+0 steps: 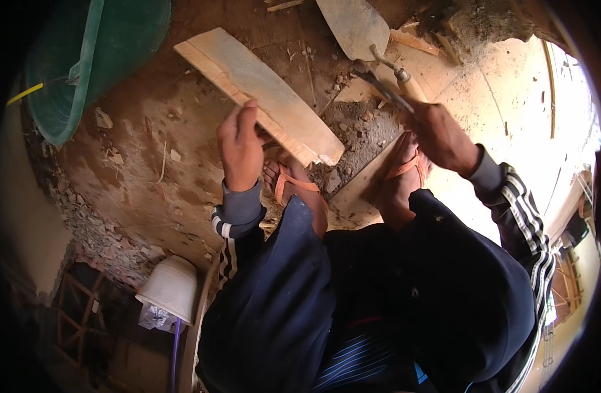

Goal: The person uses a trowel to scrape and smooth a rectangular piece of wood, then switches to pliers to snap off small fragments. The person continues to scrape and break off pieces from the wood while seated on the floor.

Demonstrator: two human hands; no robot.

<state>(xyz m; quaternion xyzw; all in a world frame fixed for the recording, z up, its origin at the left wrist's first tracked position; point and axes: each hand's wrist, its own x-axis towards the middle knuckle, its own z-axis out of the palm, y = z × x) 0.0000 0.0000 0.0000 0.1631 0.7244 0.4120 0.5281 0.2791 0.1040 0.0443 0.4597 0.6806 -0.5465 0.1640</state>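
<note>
At far left is the green basin (127, 49), and lower the white bucket (171, 287); both are well apart from my work.

Next is my left hand (240, 147), closed on the near long edge of the slab (264, 85). The slab lies aslant in front of me, its broken end towards my left foot (299, 185). I judge this as the first danger: I hold it by one edge only, so a knock could turn it, and it could fall on the toes, which an open sandal does not protect. The broken end may also shed sharp chips. As for the pose, this hand points forward, the wrist nearly straight; some fingers are hidden by the slab.

More to the right are the rubble (369, 131) and the trowel (354, 27), whose handle comes near my right hand (444, 139). This hand grips the tool (385, 88), blurred, so I cannot tell its kind. The forearm comes inward from the right, the tool pointing forward and left. If a swing goes badly, it could catch the trowel handle or hit my left fingers.
</note>
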